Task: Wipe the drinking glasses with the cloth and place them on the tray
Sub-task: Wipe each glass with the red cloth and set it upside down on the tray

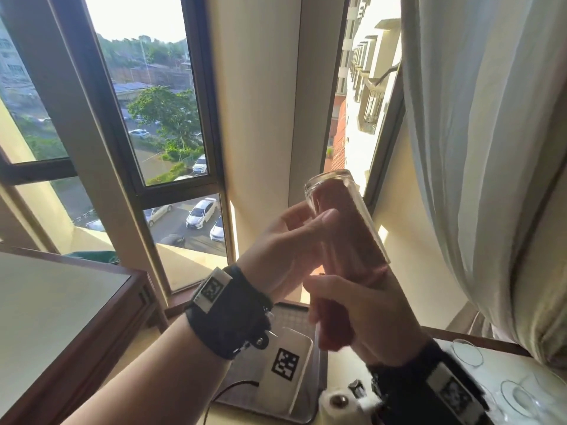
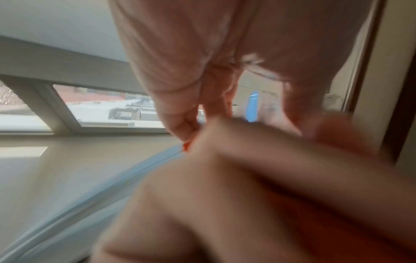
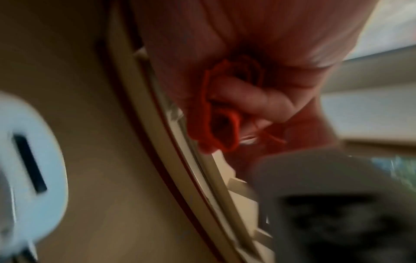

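Note:
In the head view a tall clear drinking glass [image 1: 346, 222] is held tilted in the air before the window, its base pointing up. A reddish cloth [image 1: 352, 250] fills its inside. My left hand [image 1: 306, 231] grips the glass round its side. Just below, my right hand [image 1: 340, 305] holds the bunched cloth end [image 1: 334, 329] at the glass's mouth. The wrist views are blurred: the right wrist view shows a finger curled into the red cloth [image 3: 213, 124], the left wrist view the pink cloth [image 2: 191, 44] in the glass. A metal tray [image 1: 316, 391] lies under my hands.
A white device with a black marker [image 1: 285, 366] lies on the tray. More glasses [image 1: 468, 352] stand on the white surface at the lower right. A wooden table [image 1: 61, 317] is at the left, a curtain [image 1: 491, 148] at the right, a paper roll [image 1: 337, 403] near the front.

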`<state>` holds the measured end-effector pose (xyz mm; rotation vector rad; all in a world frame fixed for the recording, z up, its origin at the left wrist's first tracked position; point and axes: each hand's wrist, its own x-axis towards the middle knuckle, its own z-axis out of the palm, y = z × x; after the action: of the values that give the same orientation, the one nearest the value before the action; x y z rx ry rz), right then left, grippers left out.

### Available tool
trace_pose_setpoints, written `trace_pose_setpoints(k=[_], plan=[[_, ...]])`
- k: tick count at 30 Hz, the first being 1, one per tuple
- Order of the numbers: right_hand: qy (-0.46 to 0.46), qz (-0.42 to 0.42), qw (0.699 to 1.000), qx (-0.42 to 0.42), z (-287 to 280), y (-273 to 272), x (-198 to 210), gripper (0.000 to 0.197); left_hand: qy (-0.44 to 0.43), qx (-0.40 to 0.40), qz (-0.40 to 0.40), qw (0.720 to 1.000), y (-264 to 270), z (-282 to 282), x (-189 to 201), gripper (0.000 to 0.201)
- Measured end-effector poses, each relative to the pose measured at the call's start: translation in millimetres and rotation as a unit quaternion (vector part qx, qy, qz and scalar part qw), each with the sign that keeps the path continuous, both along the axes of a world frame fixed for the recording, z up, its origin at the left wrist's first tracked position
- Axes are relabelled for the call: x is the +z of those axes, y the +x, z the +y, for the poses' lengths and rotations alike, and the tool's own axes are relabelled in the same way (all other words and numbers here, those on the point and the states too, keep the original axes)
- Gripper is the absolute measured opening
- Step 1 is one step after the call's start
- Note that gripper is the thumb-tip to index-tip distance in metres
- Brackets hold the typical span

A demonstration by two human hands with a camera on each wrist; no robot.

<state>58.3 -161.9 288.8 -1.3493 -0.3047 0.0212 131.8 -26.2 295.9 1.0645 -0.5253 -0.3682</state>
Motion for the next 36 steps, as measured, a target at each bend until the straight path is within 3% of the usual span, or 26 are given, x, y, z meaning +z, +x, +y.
trace_pose_setpoints(k=[2, 3, 4, 5, 6, 7, 8, 11, 12, 13, 15, 16, 18, 20, 22, 23, 25, 28, 30, 32, 34, 36], plan=[[0.078, 0.011, 0.995, 0.057, 2.7, -3.4, 4.5, 0.031, -0.046, -0.034, 0.0, 0.998, 1.6, 3.1, -4.6, 0.06], [0.051, 0.007, 0.998, 0.037, 3.3, 1.3, 2.1, 0.025, -0.032, -0.004, -0.002, 0.999, 3.2, 3.1, -4.4, 0.06], [-0.029, -0.011, 0.999, -0.019, 1.0, 7.0, -3.2, 0.013, 0.003, 0.038, -0.011, 0.999, 3.9, 2.0, -2.5, 0.055], [-0.146, -0.054, 0.983, -0.102, -4.3, 15.5, -12.9, 0.004, 0.053, 0.089, -0.021, 0.994, 4.4, 0.8, 0.2, 0.05], [-0.219, -0.069, 0.958, -0.169, -4.6, 23.0, -17.6, 0.012, 0.109, 0.138, -0.028, 0.984, 4.1, -0.8, 3.7, 0.045], [-0.241, -0.029, 0.959, -0.148, -1.5, 24.2, -11.5, 0.016, 0.153, 0.168, -0.035, 0.973, 4.5, -2.6, 4.9, 0.043], [-0.255, -0.048, 0.951, -0.168, -2.9, 26.3, -13.5, 0.016, 0.176, 0.18, -0.036, 0.967, 4.1, -4.0, 6.1, 0.043], [-0.06, 0.008, 0.991, -0.118, 1.0, 20.1, -18.0, 0.012, 0.112, 0.102, -0.023, 0.988, 1.4, -3.2, 3.6, 0.033], [0.011, 0.04, 0.998, -0.049, 0.6, 15.6, -13.2, 0.025, 0.062, 0.064, -0.019, 0.996, 0.1, -2.1, 0.9, 0.032], [0.122, 0.056, 0.99, 0.053, 0.3, 9.3, -7.2, 0.039, 0.015, 0.033, -0.018, 0.999, -0.1, -1.1, -2.4, 0.037], [0.292, 0.022, 0.934, 0.207, 4.4, 0.7, 4.9, 0.05, -0.04, -0.007, -0.012, 0.999, -1.7, -0.3, -4.4, 0.048], [0.342, 0.008, 0.91, 0.233, 5.7, 1.4, 4.7, 0.045, -0.052, -0.013, -0.012, 0.999, -2.6, -0.6, -3.5, 0.049], [0.377, 0.039, 0.9, 0.217, 7.0, 4.4, 8.3, 0.045, -0.057, -0.018, 0.001, 0.998, -2.2, -1.7, -2.7, 0.047], [0.319, 0.06, 0.94, 0.101, 0.0, 8.2, 11.4, 0.046, -0.024, -0.013, -0.004, 1.0, -0.4, -1.1, -4.6, 0.043], [0.153, 0.041, 0.983, -0.09, -8.2, 9.4, 14.1, 0.045, 0.041, 0.009, -0.016, 0.999, 0.5, 1.6, -7.7, 0.048], [0.055, 0.013, 0.983, -0.172, -12.8, 11.9, 11.3, 0.043, 0.071, 0.023, -0.018, 0.997, 0.5, 3.6, -8.5, 0.049], [-0.128, -0.102, 0.946, -0.279, -18.5, 16.7, 3.3, 0.037, 0.108, 0.041, -0.007, 0.993, -0.5, 6.7, -6.4, 0.049], [-0.347, -0.336, 0.812, -0.327, -23.9, 22.1, -15.1, 0.025, 0.136, 0.062, 0.034, 0.988, -5.5, 3.3, 10.0, 0.051], [-0.431, -0.396, 0.749, -0.311, -22.0, 22.2, -23.0, 0.015, 0.156, 0.089, 0.04, 0.983, -8.8, -0.2, 19.6, 0.055], [-0.479, -0.391, 0.728, -0.295, -17.7, 22.2, -27.2, 0.022, 0.171, 0.114, 0.018, 0.978, -10.3, -3.3, 22.9, 0.043], [-0.46, -0.345, 0.771, -0.275, -10.3, 19.5, -28.5, 0.022, 0.169, 0.136, -0.015, 0.976, -10.0, -3.5, 20.8, 0.026], [-0.334, -0.229, 0.883, -0.238, -7.3, 13.7, -18.4, 0.013, 0.135, 0.11, -0.048, 0.984, -7.6, 2.2, 16.5, 0.02]])
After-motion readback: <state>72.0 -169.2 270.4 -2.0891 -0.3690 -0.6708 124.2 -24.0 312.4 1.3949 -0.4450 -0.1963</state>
